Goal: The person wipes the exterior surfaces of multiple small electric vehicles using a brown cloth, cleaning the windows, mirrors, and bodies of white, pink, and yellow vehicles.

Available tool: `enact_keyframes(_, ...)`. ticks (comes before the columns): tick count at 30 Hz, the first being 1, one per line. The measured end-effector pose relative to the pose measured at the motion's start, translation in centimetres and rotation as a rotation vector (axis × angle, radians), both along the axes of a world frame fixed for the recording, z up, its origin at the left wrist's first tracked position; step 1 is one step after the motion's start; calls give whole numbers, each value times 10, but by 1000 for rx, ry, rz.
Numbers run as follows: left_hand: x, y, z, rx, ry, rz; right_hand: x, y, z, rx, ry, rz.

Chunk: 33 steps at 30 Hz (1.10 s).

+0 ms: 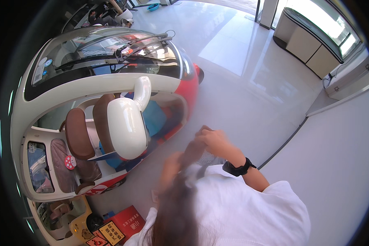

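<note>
My right hand [213, 141], with a black watch [238, 167] on its wrist, is closed on the upper end of a brown, soft-looking length [192, 152]. Blur hides whether that length is hair or cloth. Beside its lower part is my left hand [171, 164], blurred and partly covered, so its fingers cannot be made out. Long dark hair [178, 212] hangs over the white shirt [240, 212] below. Striped fabric [207, 158] shows beneath my hands.
Left of me stands a small white and red vehicle [184, 92] with a white side mirror [124, 126] and brown seats [80, 133]. A red box [129, 221] and signs lie lower left. A white surface [329, 147] is at right, a counter [307, 46] beyond. People sit far back.
</note>
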<state>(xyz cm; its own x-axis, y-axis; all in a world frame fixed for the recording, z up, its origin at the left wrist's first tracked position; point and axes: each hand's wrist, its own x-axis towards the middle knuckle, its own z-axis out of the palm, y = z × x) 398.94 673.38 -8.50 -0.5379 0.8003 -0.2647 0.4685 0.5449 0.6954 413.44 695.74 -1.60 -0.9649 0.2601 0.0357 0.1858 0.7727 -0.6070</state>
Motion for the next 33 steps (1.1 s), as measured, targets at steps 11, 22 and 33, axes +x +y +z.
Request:
enact_keyframes(11,-44,253,7,392,-10,-358,105,147,5,67,-61,-788)
enact_keyframes(22,-101,329,102,261,-38,-315,-6,264,-17,-410,12,-933)
enact_keyframes(33,-162,278,95,444,385,752,-338,313,55,-762,508,156)
